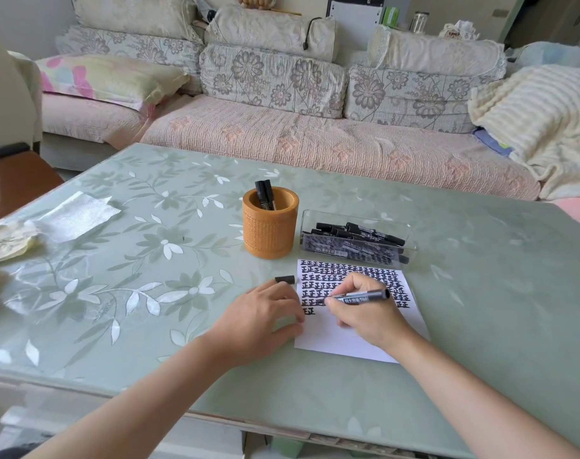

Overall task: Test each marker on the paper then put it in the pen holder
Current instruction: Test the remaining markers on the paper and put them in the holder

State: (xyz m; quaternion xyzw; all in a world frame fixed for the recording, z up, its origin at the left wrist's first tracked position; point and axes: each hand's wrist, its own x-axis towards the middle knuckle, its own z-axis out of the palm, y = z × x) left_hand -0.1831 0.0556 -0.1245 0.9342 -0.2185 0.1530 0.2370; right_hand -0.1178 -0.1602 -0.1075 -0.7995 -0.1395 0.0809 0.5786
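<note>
My right hand [364,313] grips an uncapped black marker [360,297], its tip down on the white paper [335,342] just below rows of black marks. My left hand [259,314] rests with curled fingers on the paper's left edge, holding it flat. The marker's black cap [284,279] lies on the table just beyond my left fingers. An orange pen holder [270,225] stands behind the paper with two black markers [265,193] upright in it. A clear tray [358,236] to its right holds several black markers.
The green floral table [116,260] has a white tissue [80,215] and a crumpled cloth [7,241] at the far left. A sofa with cushions [282,127] stands behind the table. A brown chair [20,177] sits at the left.
</note>
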